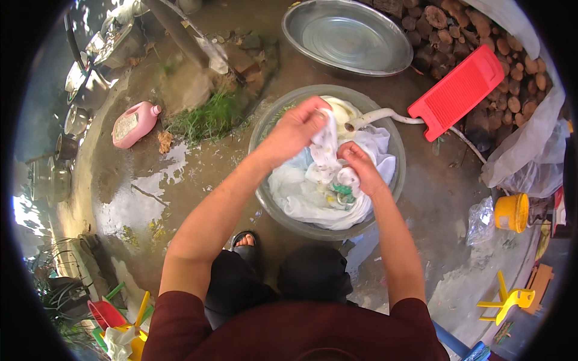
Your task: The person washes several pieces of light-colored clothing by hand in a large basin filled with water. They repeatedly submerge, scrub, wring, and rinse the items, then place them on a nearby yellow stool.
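The left grip (295, 130) pinches a bunched white cloth (325, 148), the right grip (362, 167) pinching it lower down.

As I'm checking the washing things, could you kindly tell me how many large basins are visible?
2: the metal basin at the picture's top, and the grey tub of white laundry near its centre.

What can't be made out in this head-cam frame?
All in the head view:
1. Bottom of the grey basin: covered by the heaped white cloths.
2. Full shape of the held cloth: bunched, partly hidden by the left hand and right hand.
3. Part of the pale hose: behind the red washboard.
4. Right foot: hidden by the right knee.
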{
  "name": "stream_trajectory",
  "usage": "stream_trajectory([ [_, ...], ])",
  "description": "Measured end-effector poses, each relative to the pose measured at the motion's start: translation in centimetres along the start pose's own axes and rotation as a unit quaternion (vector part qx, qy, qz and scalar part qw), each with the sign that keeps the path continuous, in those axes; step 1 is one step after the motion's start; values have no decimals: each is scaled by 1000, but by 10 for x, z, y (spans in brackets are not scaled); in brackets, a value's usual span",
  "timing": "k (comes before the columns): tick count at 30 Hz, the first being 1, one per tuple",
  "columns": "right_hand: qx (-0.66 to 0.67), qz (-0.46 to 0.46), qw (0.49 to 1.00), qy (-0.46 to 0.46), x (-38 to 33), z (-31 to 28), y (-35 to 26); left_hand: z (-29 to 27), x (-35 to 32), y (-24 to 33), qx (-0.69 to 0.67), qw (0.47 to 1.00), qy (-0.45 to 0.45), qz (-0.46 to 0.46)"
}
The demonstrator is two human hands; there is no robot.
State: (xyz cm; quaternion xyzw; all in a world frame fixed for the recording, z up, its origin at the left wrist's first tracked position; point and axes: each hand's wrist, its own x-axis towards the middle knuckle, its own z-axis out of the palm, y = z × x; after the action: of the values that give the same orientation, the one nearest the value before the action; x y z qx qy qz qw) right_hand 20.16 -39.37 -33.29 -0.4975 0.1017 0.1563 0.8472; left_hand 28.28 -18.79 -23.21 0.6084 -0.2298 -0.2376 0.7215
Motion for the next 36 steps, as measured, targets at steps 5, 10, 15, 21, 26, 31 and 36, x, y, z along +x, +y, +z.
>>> stream_trajectory([
  [5, -257, -47, 965, 14, -6, 0, 12, -3, -4, -6, 5, 999, 37, -21],
  [10, -362, -201, 893, 173, -17, -12, -47, -51, -16, -11, 197, 974, 95, -56],
  [15, -451, -315, 824, 135, -36, 18, -82, -44, -11, 15, 504, 800, 251, 210],
  [21, -637, -135, 756, 68, -12, -43, 22, -46, -39, -100, 732, 669, -80, 101],
  [26, -628, -93, 750, 186, 21, -57, 122, -43, -92, -193, 656, 727, -195, -55],
  [31, -734, 100, 671, 27, 24, -61, 152, -27, -77, -171, 650, 614, -371, -250],
  [36, -543, -34, 835, 76, 13, -12, 43, -41, -62, -131, 545, 781, -166, -255],
])
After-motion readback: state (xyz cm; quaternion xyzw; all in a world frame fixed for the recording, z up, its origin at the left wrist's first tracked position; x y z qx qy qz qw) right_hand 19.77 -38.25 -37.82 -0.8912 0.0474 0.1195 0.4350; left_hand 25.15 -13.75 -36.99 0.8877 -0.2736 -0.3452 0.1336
